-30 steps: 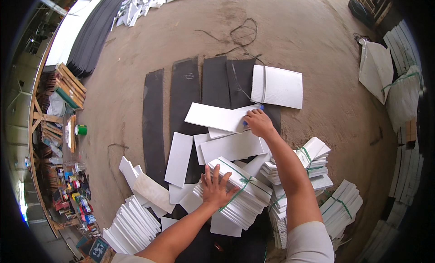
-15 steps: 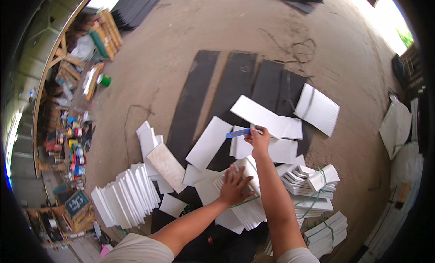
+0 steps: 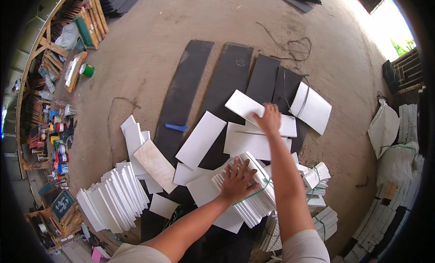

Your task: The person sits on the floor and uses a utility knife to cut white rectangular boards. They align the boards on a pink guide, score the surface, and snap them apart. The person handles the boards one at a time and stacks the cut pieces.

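My left hand (image 3: 237, 181) presses with spread fingers on a bundle of thin white slabs (image 3: 253, 204) tied with green twine (image 3: 266, 181). Further forward, my right hand (image 3: 270, 118) lies over a white slab (image 3: 240, 104), thumb apart from the fingers; its grip holds nothing that I can see. A blue utility knife (image 3: 176, 127) rests on a dark strip (image 3: 190, 77) to the left of the slabs. Other loose white slabs (image 3: 201, 138) lie around the bundle, one of them stained beige (image 3: 155, 165).
A leaning row of white slabs (image 3: 113, 197) stands at the left. More tied bundles (image 3: 325, 220) sit by my right forearm. Paint cans and tools (image 3: 59, 140) crowd the left side, near a green can (image 3: 87, 70). A dark cord (image 3: 297, 50) lies on the floor ahead.
My right hand has let go of the blue utility knife, which now lies on the dark strip at the left, and has come over a white slab. My left hand stays on the bundle.
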A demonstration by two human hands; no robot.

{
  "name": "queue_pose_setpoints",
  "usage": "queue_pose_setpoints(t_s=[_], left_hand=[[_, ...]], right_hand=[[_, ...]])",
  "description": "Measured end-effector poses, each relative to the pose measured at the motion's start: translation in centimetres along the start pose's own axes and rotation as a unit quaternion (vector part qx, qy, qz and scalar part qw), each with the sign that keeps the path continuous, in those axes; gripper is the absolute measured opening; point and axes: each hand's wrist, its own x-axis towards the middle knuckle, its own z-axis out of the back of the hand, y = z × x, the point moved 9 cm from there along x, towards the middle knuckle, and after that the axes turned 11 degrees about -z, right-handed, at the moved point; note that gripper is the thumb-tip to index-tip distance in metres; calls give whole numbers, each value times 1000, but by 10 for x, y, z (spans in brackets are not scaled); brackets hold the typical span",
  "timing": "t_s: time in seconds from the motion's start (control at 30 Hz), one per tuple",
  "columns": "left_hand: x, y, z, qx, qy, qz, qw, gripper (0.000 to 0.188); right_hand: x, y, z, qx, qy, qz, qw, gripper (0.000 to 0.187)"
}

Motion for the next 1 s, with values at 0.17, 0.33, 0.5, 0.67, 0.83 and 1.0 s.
queue_pose_setpoints(t_s=[0.17, 0.33, 0.5, 0.67, 0.83, 1.0], left_hand=[[-8, 8, -10, 1, -36, -12, 999, 69], [-28, 14, 11, -18, -144, -60, 988, 75], [-12, 6, 29, 98, -62, -131, 985, 74], [-2, -11, 57, 117, -100, -222, 963, 45], [-35, 8, 58, 101, -90, -222, 966, 43], [-112, 52, 100, 114, -195, -148, 963, 42]], right_hand=[[-8, -89, -25, -115, 188, -45, 974, 112], [-59, -81, -31, -101, 226, -31, 968, 120], [-74, -55, -22, -147, 274, 14, 950, 124], [-80, -74, -31, -131, 261, -12, 956, 127], [-84, -67, -17, -123, 243, 28, 962, 121], [-100, -66, 7, -86, 308, 19, 947, 92]])
